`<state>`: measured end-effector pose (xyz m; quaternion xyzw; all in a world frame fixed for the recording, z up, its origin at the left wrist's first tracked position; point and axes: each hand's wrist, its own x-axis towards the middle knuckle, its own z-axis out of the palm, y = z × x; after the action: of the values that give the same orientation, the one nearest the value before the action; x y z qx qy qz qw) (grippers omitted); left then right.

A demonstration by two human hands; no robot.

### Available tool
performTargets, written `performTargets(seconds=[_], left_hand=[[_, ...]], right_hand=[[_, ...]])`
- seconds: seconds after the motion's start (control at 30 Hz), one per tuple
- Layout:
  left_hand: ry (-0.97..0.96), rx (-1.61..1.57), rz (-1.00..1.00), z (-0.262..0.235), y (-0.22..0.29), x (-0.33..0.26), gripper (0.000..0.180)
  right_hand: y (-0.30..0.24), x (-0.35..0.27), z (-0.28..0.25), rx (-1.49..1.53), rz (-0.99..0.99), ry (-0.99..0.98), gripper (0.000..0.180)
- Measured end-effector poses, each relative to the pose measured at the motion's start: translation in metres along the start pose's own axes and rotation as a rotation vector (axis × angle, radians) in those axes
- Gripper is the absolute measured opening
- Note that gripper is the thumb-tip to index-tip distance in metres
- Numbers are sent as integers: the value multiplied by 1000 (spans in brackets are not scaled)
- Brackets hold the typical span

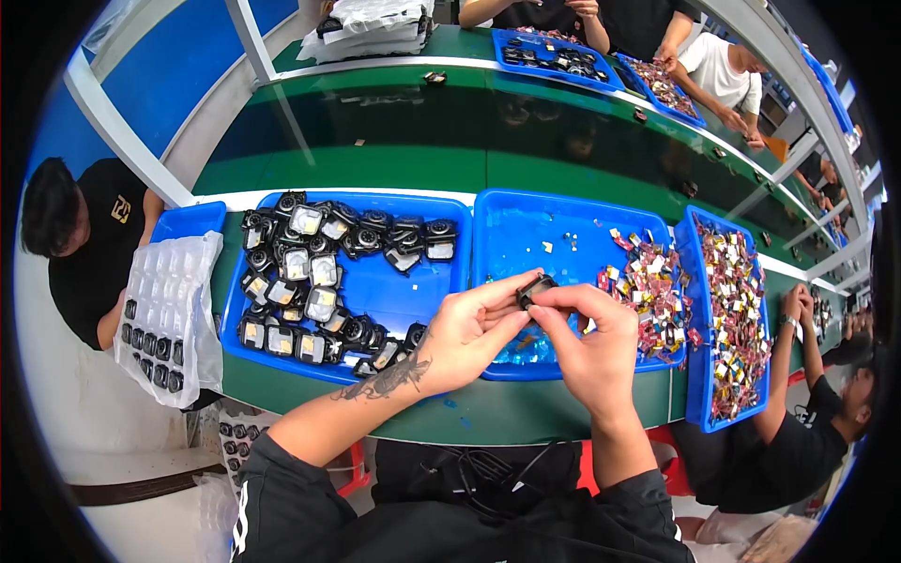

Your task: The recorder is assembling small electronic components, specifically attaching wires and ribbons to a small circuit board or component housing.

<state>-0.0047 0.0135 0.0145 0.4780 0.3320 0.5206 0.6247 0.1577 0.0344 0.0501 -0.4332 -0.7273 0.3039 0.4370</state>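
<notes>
Together the left hand [466,333] and right hand [589,342] pinch a small black part [534,288], each grip closed on it with fingertips, above the green table [488,413]. Just behind the hands sits a blue tray [563,230]; left of them another blue tray [394,281] holds black parts.
</notes>
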Motion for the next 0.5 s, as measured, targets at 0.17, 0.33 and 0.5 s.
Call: performTargets(seconds=[0.17,0.33,0.5], left_hand=[[-34,66,23,-2,0,-1,44],[-70,68,31,-1,-1,-2,46],[-82,85,61,0,-4,-3,45]], right_hand=[[-3,2,-3,-24,-31,-30,11],[-3,2,-4,21,50,-42,9],[-2,1,-3,-69,-9,-16,11]])
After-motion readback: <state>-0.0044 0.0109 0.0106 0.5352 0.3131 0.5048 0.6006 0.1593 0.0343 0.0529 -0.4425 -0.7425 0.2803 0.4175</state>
